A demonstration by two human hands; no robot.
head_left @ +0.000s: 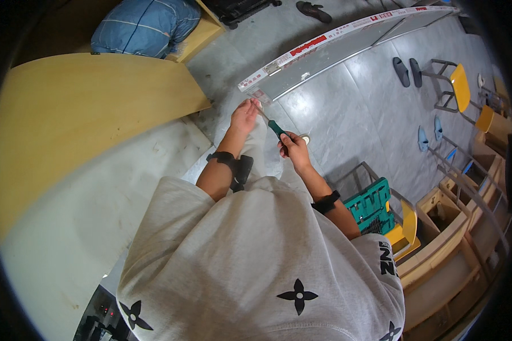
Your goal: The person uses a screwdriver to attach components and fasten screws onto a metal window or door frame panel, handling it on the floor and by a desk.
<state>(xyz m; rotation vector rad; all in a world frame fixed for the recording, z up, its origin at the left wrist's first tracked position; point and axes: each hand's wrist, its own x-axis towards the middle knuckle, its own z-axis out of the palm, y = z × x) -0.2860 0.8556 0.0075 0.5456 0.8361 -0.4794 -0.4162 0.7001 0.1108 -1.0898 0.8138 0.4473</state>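
Observation:
My right hand (294, 149) is wrapped round a screwdriver (276, 128) with a green handle. The shaft points up and left toward my left hand (244, 116). Up at the tip, the fingers of my left hand are pressed together; what they hold, if anything, is too small to make out. Just beyond those fingers is the near end of a long, door-like panel (324, 61). Red and white printed film (352, 26) covers its edge, and a small metal plate (273, 69) sits near its end.
To the left stands a wooden cabinet door (96, 102), with a blue bundle (145, 27) behind it. At right, a green tool case (370, 207) lies open on a yellow chair (405, 227). Slippers (401, 72) and another yellow chair (459, 88) are on the grey tiled floor (352, 125).

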